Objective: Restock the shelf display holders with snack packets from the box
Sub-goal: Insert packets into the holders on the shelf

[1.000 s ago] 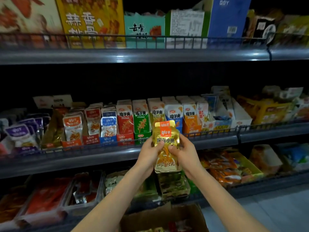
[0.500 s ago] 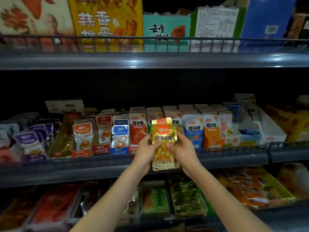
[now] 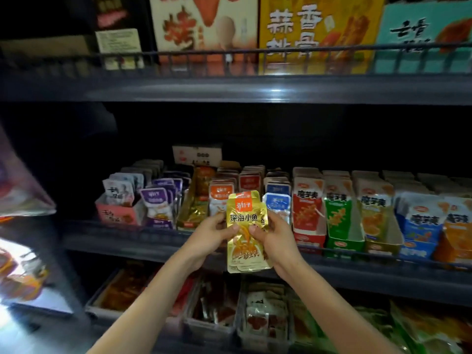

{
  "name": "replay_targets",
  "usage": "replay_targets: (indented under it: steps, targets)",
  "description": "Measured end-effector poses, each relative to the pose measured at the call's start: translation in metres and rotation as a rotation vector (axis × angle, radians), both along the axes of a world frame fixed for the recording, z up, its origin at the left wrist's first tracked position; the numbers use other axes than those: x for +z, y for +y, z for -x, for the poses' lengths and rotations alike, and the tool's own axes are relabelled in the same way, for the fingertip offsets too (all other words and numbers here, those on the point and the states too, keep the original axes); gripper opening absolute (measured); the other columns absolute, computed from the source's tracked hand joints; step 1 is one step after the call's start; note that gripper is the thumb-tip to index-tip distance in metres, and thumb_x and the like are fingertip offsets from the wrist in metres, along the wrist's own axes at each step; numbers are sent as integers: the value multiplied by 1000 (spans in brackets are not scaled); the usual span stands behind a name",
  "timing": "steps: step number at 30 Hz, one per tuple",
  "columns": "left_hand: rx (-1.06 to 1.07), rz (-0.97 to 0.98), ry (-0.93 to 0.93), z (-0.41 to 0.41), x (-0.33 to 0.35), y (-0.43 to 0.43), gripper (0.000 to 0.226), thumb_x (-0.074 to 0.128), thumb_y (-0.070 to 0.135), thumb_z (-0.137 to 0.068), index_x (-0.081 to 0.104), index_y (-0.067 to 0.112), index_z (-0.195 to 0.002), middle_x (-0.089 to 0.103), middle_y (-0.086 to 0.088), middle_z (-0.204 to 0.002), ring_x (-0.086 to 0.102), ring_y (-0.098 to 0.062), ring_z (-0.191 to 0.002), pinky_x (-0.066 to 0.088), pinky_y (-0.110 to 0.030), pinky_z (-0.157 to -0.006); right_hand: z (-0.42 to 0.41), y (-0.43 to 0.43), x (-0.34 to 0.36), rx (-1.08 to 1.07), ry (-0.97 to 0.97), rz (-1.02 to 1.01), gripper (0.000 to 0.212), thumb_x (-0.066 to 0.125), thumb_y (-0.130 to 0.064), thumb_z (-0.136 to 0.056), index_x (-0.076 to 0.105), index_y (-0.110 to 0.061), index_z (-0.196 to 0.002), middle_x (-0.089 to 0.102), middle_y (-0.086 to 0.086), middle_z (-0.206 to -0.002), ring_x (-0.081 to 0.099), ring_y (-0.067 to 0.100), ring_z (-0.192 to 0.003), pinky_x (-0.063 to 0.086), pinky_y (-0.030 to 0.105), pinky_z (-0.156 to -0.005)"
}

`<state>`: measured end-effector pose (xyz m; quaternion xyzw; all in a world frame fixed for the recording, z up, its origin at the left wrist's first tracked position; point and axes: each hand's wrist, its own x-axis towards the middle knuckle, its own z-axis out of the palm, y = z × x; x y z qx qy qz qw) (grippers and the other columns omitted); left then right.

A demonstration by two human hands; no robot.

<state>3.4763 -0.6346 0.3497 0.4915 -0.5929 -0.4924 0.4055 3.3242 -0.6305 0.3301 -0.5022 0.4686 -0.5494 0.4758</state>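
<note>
Packets upright before the middle shelf [image 3: 122, 241].
Left hand [image 3: 212, 233] and right hand [image 3: 274, 236] pinch the gold snack packets [image 3: 244, 251] by the side edges, long axis vertical; the matching gold holder [image 3: 191, 213] sits just up-left, nearer the left hand.

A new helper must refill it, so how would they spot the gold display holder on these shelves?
On the middle shelf, scan the row of upright packets. The gold display holder stands between the purple packets and the orange-topped packets; unlike those neighbours, its walls are shiny gold.
</note>
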Motion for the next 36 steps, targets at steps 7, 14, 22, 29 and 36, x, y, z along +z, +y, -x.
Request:
replay_targets:
  steps: [7,14,22,29,36]
  targets:
    - [257,118,-61,-66,23,-43,17,58,7,-92,61,12,-108,69,-1,-95,67,-12,-81,51,-24,-60,-87,-54,12,51,5,122,26,64,-11,-89,59,-24,-111,69,-4,-103,66,14,-98,57,38,-84]
    - [416,238,-136,-93,34,-91,46,62,6,-89,46,12,-133,60,-7,-119,59,-22,-106,51,-39,-89,-126,-104,23,12,3,201,37,64,-11,-89,50,-30,-118,62,-14,-105,61,9,-102,54,35,-89]
    - [373,280,-151,-100,14,-100,68,65,0,-84,36,23,-141,52,-7,-132,52,-22,-118,51,-42,-91,-126,-115,-2,53,-51,130,44,63,1,-86,45,-21,-119,61,-8,-112,59,3,-102,53,28,-86]
    - [296,298,-209,-105,22,-98,74,70,9,-83,30,22,-144,51,-3,-130,53,-22,-118,51,-43,-92,-120,-116,4,74,-100,95,44,61,9,-84,48,-19,-116,64,-2,-112,61,13,-105,55,36,-86]
    - [242,56,241,-92,27,-81,33,64,23,-88,51,18,-119,67,-4,-107,66,-15,-87,53,-24,-65,-112,-101,23,142,-170,62,29,67,3,-82,59,-15,-103,72,4,-100,69,23,-95,54,46,-89]
